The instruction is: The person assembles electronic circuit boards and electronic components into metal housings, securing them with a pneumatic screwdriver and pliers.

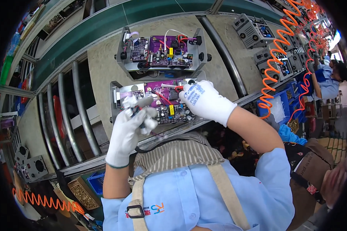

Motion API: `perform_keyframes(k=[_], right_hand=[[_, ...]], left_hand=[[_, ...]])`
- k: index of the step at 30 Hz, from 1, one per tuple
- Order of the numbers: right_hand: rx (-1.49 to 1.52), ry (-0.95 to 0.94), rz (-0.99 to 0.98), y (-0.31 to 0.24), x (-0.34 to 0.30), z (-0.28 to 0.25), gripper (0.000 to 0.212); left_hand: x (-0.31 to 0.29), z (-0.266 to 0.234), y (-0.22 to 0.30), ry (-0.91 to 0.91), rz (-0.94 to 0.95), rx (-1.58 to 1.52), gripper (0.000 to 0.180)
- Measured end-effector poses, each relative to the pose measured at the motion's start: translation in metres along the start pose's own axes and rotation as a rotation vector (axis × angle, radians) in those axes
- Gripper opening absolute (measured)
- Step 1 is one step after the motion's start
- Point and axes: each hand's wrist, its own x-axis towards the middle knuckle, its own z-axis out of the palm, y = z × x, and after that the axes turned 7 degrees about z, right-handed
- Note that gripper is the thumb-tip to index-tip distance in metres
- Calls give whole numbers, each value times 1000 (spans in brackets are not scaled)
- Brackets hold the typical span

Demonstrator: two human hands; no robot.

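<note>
An open metal chassis (113, 101) lies in front of me, with a purple circuit board (155, 103) inside. Red and white wires and a yellow component (171, 110) show on the board. Over the chassis's left part is my left hand (129, 129), in a white glove, its fingers closed round a small bunch of wires with white connectors (130, 102), partly blurred. My right hand (208, 102), also gloved, reaches in over the board's right end. Its fingers are bent together beside the red wires (178, 89); what they grip is hidden.
Behind it stands a second chassis (164, 71) with a similar board. Metal rollers (85, 111) lie at left, another roller (223, 56) at right. Orange coiled hoses (272, 73) hang at right, near more grey units (252, 30). A co-worker (327, 79) is farther right.
</note>
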Motion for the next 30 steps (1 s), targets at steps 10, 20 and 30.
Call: perform_keyframes(k=[10,20,30], right_hand=[[-190,-257,-222,-6,29,-25,13],[-191,-295,-270,-1,40,-13,10],[429,224,-51,-14,8,-10,30]], left_hand=[[-43,-53,18,344,214,122,40],[-29,-62,20,328,138,72,34],[-36,-21,35,259,69,97,26]])
